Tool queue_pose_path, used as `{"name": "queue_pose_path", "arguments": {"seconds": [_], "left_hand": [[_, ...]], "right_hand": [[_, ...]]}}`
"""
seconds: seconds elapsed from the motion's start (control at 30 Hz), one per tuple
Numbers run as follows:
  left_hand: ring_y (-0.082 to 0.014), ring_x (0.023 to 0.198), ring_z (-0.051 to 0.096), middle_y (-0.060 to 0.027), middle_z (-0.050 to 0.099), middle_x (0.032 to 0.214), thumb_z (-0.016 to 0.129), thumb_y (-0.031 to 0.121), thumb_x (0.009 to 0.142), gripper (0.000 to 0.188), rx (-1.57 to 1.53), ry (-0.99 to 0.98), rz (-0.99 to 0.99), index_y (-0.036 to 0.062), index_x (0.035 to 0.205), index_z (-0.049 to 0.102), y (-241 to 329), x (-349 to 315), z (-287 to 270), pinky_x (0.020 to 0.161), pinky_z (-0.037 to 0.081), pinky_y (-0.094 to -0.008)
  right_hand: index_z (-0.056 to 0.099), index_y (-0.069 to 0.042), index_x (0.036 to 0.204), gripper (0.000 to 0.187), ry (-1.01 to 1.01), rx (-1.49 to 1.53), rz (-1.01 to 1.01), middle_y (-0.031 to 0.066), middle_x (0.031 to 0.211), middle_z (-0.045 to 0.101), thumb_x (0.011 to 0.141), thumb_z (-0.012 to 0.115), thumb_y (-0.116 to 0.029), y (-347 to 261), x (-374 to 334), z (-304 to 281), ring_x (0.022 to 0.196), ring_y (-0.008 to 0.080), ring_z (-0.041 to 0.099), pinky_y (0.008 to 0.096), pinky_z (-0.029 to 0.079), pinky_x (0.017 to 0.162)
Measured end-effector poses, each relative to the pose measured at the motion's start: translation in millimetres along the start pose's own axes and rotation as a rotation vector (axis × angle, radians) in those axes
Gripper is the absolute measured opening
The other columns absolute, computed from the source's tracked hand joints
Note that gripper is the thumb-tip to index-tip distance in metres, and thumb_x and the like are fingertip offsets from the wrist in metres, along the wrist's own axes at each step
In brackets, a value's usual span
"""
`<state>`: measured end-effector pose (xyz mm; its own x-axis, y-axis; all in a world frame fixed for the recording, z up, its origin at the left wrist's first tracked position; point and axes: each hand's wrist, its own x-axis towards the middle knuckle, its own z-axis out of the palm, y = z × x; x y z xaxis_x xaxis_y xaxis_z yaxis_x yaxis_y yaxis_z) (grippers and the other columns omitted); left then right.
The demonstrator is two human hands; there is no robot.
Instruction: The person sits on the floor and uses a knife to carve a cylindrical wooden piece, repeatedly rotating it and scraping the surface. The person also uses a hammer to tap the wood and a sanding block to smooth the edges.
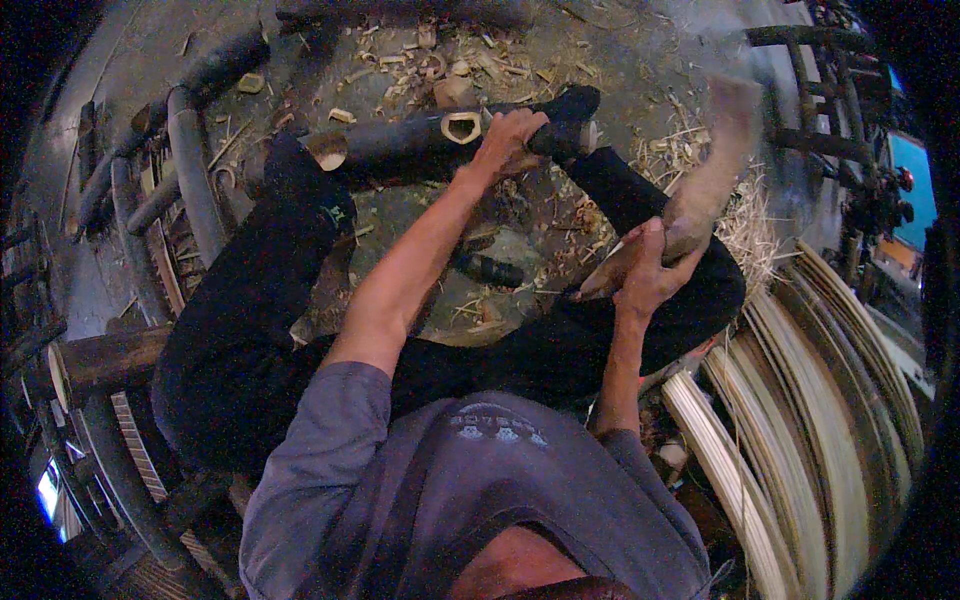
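Observation:
A dark bamboo pole [395, 147] lies crosswise in front of me, with cut notches showing pale wood at its left end and beside my hand. My left hand [508, 142] is closed at the pole's right part, just right of the notch [461, 127]. A thin pale edge shows by its fingers, but what they grip is hidden. My right hand [655, 268] is wrapped round a wooden mallet [700, 195] above my right thigh. Its upper end is blurred by motion and points up and away from me. My dark-clad legs lie spread on either side, one foot near each end of the pole.
Wood shavings [470, 65] litter the floor beyond the pole. Bundled pale bamboo strips [800, 400] curve along my right side. Dark pole frames [190, 170] stand at left, with a thick cut pole [110, 365] near my left knee. A small dark cylinder [490, 270] lies between my legs.

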<state>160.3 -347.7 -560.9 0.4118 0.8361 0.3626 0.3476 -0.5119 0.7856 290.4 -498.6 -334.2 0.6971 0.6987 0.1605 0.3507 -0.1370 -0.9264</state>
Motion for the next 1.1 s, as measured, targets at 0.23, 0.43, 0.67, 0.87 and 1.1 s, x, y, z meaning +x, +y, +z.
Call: {"name": "queue_pose_path", "arguments": {"seconds": [0.23,0.43,0.67,0.87,1.1], "left_hand": [[-0.0316,0.111,0.049,-0.0131,0.055,0.116,0.074,0.035,0.064,0.067,0.011,-0.006,-0.082,0.0127,0.122,0.050,1,12,0,0.091,0.035,-0.0495],[-0.0316,0.104,0.052,-0.0111,0.058,0.110,0.077,0.033,0.061,0.066,0.071,0.197,-0.005,0.0142,0.119,0.052,-21,-4,8,0.087,0.037,-0.0455],[-0.0289,0.107,0.053,-0.0101,0.060,0.110,0.078,0.032,0.059,0.065,0.003,0.072,-0.180,0.0137,0.116,0.054,6,17,-10,0.081,0.040,-0.0457],[-0.0300,0.099,0.057,-0.0094,0.062,0.104,0.075,0.032,0.063,0.062,0.078,0.111,-0.143,0.0166,0.118,0.052,27,16,-24,0.073,0.040,-0.0466],[-0.0301,0.085,0.061,-0.0135,0.063,0.094,0.075,0.026,0.062,0.061,0.025,0.221,-0.158,0.0121,0.118,0.054,-11,1,-22,0.069,0.045,-0.0418]], "right_hand": [[0.031,0.002,0.132,0.072,0.004,-0.321,0.048,0.0164,0.106,0.055,0.077,0.070,-0.023,83,-13,42,0.093,0.0242,0.054,0.0349,0.044,0.080],[0.046,0.005,0.115,0.055,0.015,-0.083,0.066,0.0162,0.106,0.056,0.075,0.069,-0.024,28,18,42,0.097,0.0278,0.053,0.0366,0.040,0.088],[0.039,0.006,0.125,0.068,-0.236,-0.288,0.194,0.0174,0.121,0.049,0.072,0.073,-0.019,62,-12,75,0.109,0.0289,0.049,0.0375,0.038,0.094],[0.046,0.006,0.116,0.047,0.165,0.047,0.272,0.0148,0.099,0.057,0.081,0.064,-0.019,34,46,30,0.085,0.0235,0.054,0.0338,0.045,0.078],[0.033,0.008,0.130,0.075,-0.237,-0.199,0.217,0.0204,0.126,0.046,0.072,0.072,-0.022,88,-10,77,0.113,0.0294,0.047,0.0357,0.036,0.097]]}}
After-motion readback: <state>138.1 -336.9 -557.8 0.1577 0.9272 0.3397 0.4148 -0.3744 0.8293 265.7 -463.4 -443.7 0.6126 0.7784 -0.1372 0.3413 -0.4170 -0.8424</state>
